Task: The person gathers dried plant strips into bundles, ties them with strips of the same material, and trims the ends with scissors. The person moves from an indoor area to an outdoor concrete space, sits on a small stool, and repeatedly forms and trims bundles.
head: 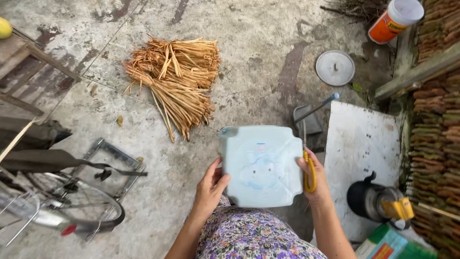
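Seen from above, two bare hands hold a pale blue plastic container point(261, 165), square with rounded corners, its flat side turned up toward the camera. The left hand point(211, 188) is closed on the container's left edge, thumb on top and fingers curled underneath. The right hand point(312, 176) grips the right edge and also has a yellow handle point(309, 173) pressed under its fingers against the container's side; a thin wire runs up from that handle. The container sits in the air just above the person's lap, which is covered by a purple flowered garment point(251, 237), over a stained concrete floor point(254, 57).

Beyond the container, toward the far side of the floor, lies a bundle of dry straw-coloured stalks point(175, 79), fanned out and well apart from the hands. Just past the right hand, a grey dustpan with a long handle point(311, 115) rests on the floor. Farther off lies a round grey lid point(335, 67), and near the far right corner an orange tub with a white cap point(394, 20) lies tilted.

To the right of the hands is a flat white board point(364, 144) with a black kettle point(371, 199) at its near edge. Stacked roof tiles point(433, 139) line the right side. On the left, a bicycle's rear wheel and rack point(72, 201) stand near a wooden bench point(24, 67).
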